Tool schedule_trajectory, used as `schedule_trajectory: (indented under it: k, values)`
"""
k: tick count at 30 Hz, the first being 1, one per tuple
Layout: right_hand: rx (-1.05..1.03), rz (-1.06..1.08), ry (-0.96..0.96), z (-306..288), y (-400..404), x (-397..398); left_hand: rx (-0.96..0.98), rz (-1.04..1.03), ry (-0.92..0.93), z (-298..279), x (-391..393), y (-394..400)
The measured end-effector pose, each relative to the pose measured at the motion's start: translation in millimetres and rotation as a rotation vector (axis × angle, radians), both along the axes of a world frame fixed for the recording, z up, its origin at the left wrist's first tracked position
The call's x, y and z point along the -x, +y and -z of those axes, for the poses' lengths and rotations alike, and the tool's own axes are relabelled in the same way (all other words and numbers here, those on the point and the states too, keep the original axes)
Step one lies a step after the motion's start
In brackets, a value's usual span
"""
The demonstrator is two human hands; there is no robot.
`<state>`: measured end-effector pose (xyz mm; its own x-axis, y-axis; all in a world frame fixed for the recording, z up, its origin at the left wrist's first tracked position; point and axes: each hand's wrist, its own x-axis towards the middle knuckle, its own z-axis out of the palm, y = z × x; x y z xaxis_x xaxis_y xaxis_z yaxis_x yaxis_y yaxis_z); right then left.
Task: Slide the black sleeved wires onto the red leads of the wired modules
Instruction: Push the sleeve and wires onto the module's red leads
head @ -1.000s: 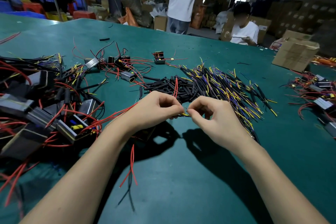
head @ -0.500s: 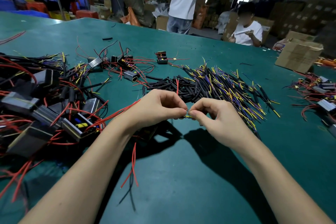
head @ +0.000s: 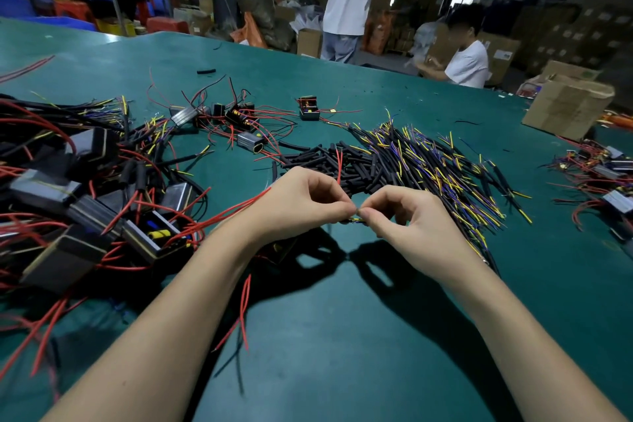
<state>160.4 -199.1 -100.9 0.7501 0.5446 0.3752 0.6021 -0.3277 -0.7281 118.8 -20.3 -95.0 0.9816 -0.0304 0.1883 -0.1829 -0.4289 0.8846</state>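
While both hands met at frame centre, left hand (head: pixel 301 202) and right hand (head: pixel 411 226) each pinched a thin wire end (head: pixel 356 220), yellow-tipped. Matte black sleeved wires (head: pixel 394 161) lay heaped at 1 o'clock; boxy modules (head: pixel 150 240), glossy red leads (head: pixel 219 216), at 9 o'clock on green mat (head: pixel 342 336).

Arms: two bare forearms, no sleeves in view, entering from 7 and 5 o'clock.
Left hand (head: pixel 301 202): bare, no glove, no ring or watch at the wrist.
Right hand (head: pixel 411 226): bare, no glove, no ring or band showing.
Nails: short and unpainted where visible.
Wrists: no straps or markings.
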Motion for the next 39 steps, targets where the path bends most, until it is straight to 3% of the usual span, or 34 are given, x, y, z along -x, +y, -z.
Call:
schedule_trajectory:
  k: [6, 13, 15, 18, 20, 22, 25, 27, 34, 39]
  values:
    - [-0.034, 0.02, 0.024, -1.6, 2.3, 0.4, 0.006, -0.024, -0.002, 0.5, -0.2, -2.4]
    - [-0.013, 0.051, -0.177, -3.5, 3.7, 6.8, 0.005, -0.061, 0.033, -1.8, -0.5, -1.9]
    - [0.053, 0.049, -0.297, -3.9, 3.3, 8.4, -0.007, -0.057, 0.052, -2.6, -0.7, -1.2]
    - [0.265, 0.109, -0.717, -4.0, 6.8, 10.0, -0.041, -0.057, 0.105, -4.0, -1.9, 0.2]
    - [0.33, 0.15, -0.897, -3.6, 9.1, 9.5, -0.025, -0.056, 0.129, -4.4, -2.6, 0.6]
    - [0.297, 0.16, -0.812, -2.4, 8.2, 9.6, -0.008, -0.03, 0.075, -2.9, -3.0, -1.2]
    - [0.137, 0.128, -0.392, -0.4, 2.4, 6.4, -0.149, -0.016, -0.094, 1.6, -2.6, -6.2]
    - [0.059, 0.126, -0.215, 0.3, 0.7, 3.5, -0.203, -0.026, -0.188, 3.3, -2.5, -8.2]
    - [-0.032, 0.095, 0.016, 0.3, 2.3, 1.8, -0.412, -0.018, -0.295, 1.8, -3.1, -7.8]
    - [-0.03, 0.111, -0.051, -0.9, 0.6, 0.4, -0.606, -0.044, -0.424, 2.2, -5.7, -12.1]
